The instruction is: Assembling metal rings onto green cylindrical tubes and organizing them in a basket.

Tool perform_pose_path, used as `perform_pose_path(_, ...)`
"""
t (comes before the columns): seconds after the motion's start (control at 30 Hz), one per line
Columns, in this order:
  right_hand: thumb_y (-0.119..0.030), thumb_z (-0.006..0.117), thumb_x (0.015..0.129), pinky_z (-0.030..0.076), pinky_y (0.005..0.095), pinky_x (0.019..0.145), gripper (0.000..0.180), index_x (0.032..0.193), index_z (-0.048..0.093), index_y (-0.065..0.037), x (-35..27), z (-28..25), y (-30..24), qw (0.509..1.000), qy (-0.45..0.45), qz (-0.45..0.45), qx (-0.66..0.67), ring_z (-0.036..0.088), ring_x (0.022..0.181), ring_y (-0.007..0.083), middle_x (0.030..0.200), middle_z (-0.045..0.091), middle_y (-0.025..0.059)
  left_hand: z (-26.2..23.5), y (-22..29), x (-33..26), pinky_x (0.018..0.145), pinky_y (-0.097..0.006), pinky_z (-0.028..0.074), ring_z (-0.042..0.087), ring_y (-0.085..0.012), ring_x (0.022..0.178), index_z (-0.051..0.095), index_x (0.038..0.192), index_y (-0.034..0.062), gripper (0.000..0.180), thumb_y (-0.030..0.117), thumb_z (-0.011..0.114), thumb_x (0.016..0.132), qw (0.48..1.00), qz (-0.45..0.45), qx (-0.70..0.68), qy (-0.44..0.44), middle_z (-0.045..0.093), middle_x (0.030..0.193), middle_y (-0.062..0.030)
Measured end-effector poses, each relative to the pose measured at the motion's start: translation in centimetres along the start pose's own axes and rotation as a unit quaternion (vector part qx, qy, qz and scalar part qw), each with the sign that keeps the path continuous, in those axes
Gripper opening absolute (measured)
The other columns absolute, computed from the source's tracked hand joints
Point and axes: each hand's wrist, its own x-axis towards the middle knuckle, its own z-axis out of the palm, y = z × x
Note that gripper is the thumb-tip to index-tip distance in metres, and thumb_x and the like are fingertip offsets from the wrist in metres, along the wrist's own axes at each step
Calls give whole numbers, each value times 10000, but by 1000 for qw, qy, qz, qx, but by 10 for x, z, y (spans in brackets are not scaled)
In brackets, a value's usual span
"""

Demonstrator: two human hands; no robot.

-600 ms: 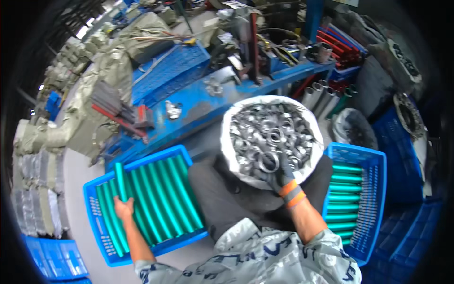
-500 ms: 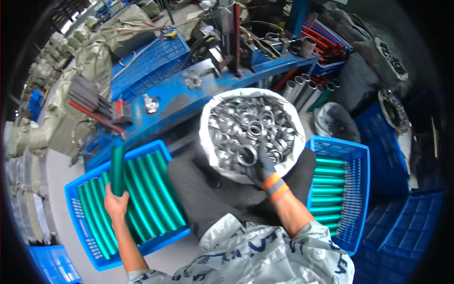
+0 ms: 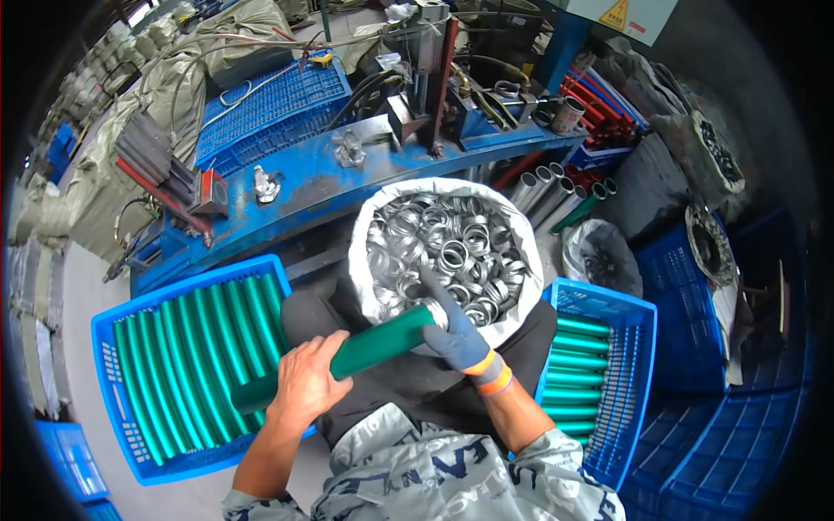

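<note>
Green tube [image 3: 365, 352]: long axis runs lower-left to upper-right.
Left hand [image 3: 304, 386]: wrapped around tube's middle.
Right hand [image 3: 456, 334]: gloved, pinching metal ring [image 3: 432, 310] at tube's upper-right end.

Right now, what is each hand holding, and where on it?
The left hand grips a green tube around its middle. The gloved right hand is at the tube's far end, seemingly pressing a metal ring onto it; the exact hold is hidden.
</note>
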Motion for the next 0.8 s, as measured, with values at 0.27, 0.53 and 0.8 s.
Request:
perform_pose_path(0.27,-273,783,1079,287,412,1389,967,1832,260,35,-4,-4,1,998,-12,15,-61,378,1719,339,1843,401,265,9,1,1,900,-528,629,778,-430,1010,758,1369,106,648,139,848,728,1000,0,5,-10,783,1061,-168)
perform_pose_path(0.53,-233,706,1123,299,425,1389,858,1823,288,35,2,-3,-10,998,35,-5,-56,379,1721,352,1837,405,276,13,15,3,895,-564,614,758,-447,987,749,1383,114,602,142,818,785,1000,4,-21,18,778,1060,-173)
perform_pose_path(0.8,-314,755,1094,384,427,1345,841,1773,410,41,28,-4,-94,988,16,-34,-149,542,1613,388,1702,578,292,-19,44,9,965,-497,639,803,-428,1126,761,1370,92,595,103,863,784,996,-28,-53,71,830,1212,-176)
